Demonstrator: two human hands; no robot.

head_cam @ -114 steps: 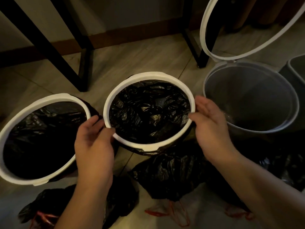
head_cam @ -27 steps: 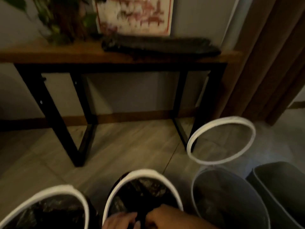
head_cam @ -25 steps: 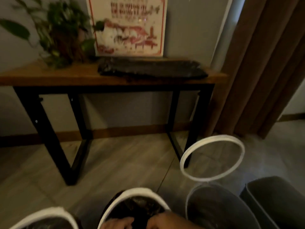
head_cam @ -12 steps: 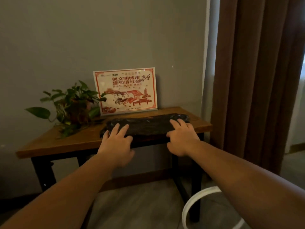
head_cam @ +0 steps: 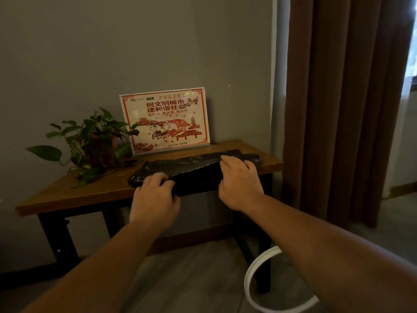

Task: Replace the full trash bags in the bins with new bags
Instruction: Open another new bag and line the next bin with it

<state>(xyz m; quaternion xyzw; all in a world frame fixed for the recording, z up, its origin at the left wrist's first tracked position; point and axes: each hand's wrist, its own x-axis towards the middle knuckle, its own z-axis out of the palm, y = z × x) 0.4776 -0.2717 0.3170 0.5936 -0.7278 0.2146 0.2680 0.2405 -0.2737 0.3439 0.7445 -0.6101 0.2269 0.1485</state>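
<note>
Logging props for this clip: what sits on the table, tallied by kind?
Plant: 1
Sign: 1
Bag stack: 1
Total: 3

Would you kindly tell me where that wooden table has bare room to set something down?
The widest bare patch is the table's front-left corner, bordered by the plant behind and the black bags to its right. A narrow strip lies past their right end. Plant and sign crowd the back; the bags, left hand and right hand fill the middle.
</note>
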